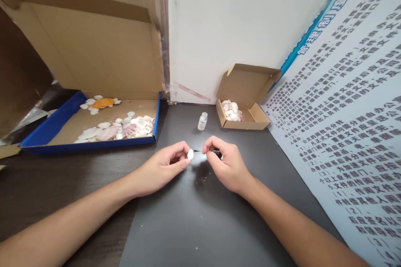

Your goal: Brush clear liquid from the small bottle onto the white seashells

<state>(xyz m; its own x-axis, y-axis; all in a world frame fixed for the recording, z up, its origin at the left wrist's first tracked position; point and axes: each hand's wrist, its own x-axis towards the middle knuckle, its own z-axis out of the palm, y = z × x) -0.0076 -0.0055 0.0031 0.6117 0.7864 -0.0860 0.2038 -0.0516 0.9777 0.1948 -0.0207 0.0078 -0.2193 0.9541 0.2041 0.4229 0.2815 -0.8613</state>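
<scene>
Watching small white shell point(191, 154), middle of scene, over gray mat point(175, 229). Left hand point(171, 162) pinches it, thumb against finger. Looks light, hard, easy to chip; I'd hold it softly by edges. Right hand point(226, 162) pinches thin black tool point(218, 154). Fingers hide most of it; I can't tell what kind, or if tip touches shell. Small bottle point(202, 122) stands farther off, words too tiny to read. Blue box point(94, 147) far left, brown box point(244, 125) far right; heaped shells point(144, 126) in both hide each other.
</scene>
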